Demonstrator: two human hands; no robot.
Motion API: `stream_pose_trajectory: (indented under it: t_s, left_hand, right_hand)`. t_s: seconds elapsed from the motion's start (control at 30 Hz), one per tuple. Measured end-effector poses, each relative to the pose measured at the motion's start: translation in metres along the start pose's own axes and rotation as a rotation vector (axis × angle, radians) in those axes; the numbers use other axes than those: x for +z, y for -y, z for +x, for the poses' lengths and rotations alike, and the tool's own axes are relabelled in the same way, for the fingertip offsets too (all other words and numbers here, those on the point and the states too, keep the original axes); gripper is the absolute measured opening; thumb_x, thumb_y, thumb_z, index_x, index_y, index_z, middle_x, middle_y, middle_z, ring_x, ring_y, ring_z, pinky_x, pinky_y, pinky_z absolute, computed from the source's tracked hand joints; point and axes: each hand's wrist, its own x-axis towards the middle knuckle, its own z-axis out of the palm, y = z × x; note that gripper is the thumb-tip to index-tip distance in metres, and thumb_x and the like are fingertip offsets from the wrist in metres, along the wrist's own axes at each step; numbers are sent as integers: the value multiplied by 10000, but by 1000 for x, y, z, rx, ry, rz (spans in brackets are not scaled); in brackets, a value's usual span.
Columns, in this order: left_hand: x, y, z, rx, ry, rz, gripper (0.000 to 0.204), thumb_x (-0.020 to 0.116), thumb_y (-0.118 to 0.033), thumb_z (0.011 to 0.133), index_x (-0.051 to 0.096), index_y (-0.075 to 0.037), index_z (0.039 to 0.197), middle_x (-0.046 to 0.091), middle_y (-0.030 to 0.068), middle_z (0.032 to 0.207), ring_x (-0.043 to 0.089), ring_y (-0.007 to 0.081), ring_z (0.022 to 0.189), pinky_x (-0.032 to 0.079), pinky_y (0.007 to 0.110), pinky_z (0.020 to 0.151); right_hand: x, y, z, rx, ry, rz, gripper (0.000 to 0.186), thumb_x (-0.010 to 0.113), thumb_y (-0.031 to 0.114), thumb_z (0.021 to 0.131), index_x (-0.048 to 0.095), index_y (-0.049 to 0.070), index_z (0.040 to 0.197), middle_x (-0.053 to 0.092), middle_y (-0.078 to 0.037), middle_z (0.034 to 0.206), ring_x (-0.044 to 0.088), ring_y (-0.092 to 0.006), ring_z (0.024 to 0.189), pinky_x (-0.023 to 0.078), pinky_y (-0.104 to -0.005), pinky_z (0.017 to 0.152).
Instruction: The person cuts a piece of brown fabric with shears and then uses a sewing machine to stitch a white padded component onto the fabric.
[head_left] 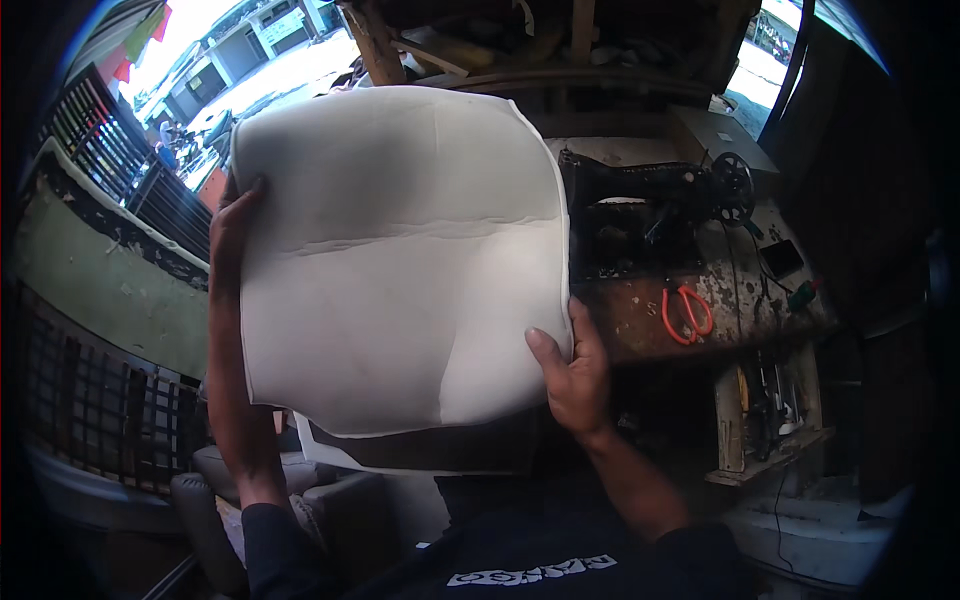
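Note:
Up in front of me is a large off-white seat cover [400,300] with piping along its edges and a creased seam across its middle. My left hand [237,208] grips its upper left edge, thumb on the front face and fingers hidden behind. At the lower right edge my right hand [577,375] pinches the cover, its thumb on the front and the fingers wrapped round the side. A grey-and-white piece [420,455] shows below the cover's bottom edge; I cannot tell whether it is joined to it.
To the right a black sewing machine [650,190] stands on a worn table [640,330]. A red-handled cutting tool [687,315] lies on the tabletop. Under it hangs a wooden drawer [735,430] with tools. Grey padded upholstery [345,510] sits at lower left, near a metal grille [90,390].

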Motion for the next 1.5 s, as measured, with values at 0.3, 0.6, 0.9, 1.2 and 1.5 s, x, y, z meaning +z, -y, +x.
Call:
stream_pose_trajectory:
  t_s: [0.3, 0.6, 0.9, 1.2, 1.5]
  left_hand:
    - [-67, 91, -49, -397, 157, 160, 666, 595, -15, 809, 486, 20, 1465, 654, 125, 1247, 631, 234, 1172, 515, 307, 972]
    - [-96, 148, -60, -607, 87, 293, 377, 636, -182, 978, 596, 21, 1293, 684, 82, 1101, 658, 144, 910, 533, 265, 770]
    - [-96, 172, -26, -627, 187, 640, 315, 666, -160, 973, 649, 8, 1239, 706, 50, 973, 643, 115, 766, 533, 258, 676]
    - [-100, 167, -22, -686, 264, 710, 380, 687, -207, 970, 661, 9, 1281, 729, 70, 1004, 665, 127, 813, 533, 276, 691]
    - [-91, 167, -25, -710, 179, 804, 392, 689, -270, 944, 688, 26, 1200, 735, 86, 975, 668, 149, 809, 529, 303, 704]
  right_hand:
    - [-1, -46, -68, 348, 160, -242, 532, 705, 316, 972, 514, -1, 1354, 700, -277, 1092, 716, -394, 1046, 553, -431, 875]
    - [7, -66, -101, 419, 194, -74, 379, 649, 294, 1011, 564, -29, 1191, 696, -236, 1018, 718, -321, 963, 541, -408, 832]
    - [13, -87, -113, 449, 154, -104, 282, 609, 288, 1041, 587, 10, 1078, 660, -163, 751, 677, -203, 672, 510, -354, 612]
    - [-2, -71, -112, 400, 30, -183, 279, 606, 279, 1047, 610, 37, 909, 577, -108, 615, 567, -126, 527, 443, -338, 506]
    - [-10, -76, -111, 415, 62, -242, 267, 623, 291, 1037, 654, 42, 944, 578, -111, 603, 588, -136, 514, 441, -334, 493]
